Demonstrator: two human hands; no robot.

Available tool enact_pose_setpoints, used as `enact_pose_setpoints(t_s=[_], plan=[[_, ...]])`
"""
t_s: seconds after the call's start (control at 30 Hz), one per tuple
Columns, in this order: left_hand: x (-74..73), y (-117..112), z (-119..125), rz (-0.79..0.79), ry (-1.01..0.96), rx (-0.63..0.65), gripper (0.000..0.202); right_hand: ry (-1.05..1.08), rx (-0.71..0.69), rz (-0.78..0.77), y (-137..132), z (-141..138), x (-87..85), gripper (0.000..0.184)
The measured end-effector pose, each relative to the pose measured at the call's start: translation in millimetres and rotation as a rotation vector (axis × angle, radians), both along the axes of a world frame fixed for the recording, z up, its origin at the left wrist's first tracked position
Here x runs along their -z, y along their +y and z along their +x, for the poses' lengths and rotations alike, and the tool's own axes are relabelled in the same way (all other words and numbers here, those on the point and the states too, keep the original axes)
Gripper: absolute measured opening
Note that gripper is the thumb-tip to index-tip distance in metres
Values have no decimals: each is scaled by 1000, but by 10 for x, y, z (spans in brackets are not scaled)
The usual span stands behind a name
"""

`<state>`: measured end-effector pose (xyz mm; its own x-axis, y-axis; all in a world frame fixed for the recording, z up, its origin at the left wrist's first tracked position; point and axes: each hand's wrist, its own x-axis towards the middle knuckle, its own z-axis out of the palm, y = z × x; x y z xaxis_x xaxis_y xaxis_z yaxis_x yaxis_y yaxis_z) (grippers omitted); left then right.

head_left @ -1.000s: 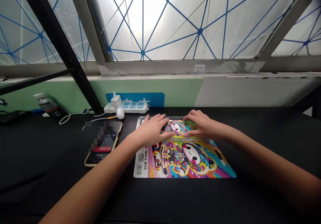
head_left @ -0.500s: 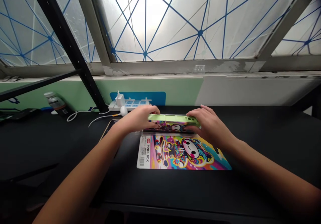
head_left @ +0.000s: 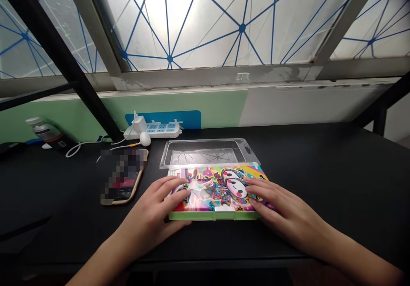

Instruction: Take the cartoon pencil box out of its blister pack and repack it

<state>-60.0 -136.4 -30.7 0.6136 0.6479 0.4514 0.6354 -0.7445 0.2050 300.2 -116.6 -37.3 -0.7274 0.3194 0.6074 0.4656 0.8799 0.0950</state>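
Observation:
A pencil box [head_left: 213, 194] with a colourful cartoon lid and a light green edge lies flat on the desk, its closed front towards me. My left hand [head_left: 156, 204] grips its left end, fingers on the lid and thumb low at the front. At the right end, my right hand [head_left: 278, 200] holds it with the fingers over the lid; its thumb is hidden. The printed card [head_left: 256, 170] shows only along the far edge, mostly covered by the box. Behind it rests a clear plastic tray [head_left: 208, 143], open side up, with nothing in it.
A phone [head_left: 128, 187] lies left of the box. White cables run to a power strip [head_left: 163, 130] with a white plug at the wall. A bottle [head_left: 48, 134] leans at the far left. Black frame posts rise at both sides of the black desk [head_left: 304, 149].
The pencil box has come towards me out of the clear tray and been laid flat over the card. Both hands moved nearer with it. The view has tilted down and shifted right.

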Motion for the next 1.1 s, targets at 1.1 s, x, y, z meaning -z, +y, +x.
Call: enact_pose_setpoints(t_s=[1.1], plan=[[121, -60, -45, -523, -223, -360, 121, 580, 347, -1099, 464, 194, -18, 42]])
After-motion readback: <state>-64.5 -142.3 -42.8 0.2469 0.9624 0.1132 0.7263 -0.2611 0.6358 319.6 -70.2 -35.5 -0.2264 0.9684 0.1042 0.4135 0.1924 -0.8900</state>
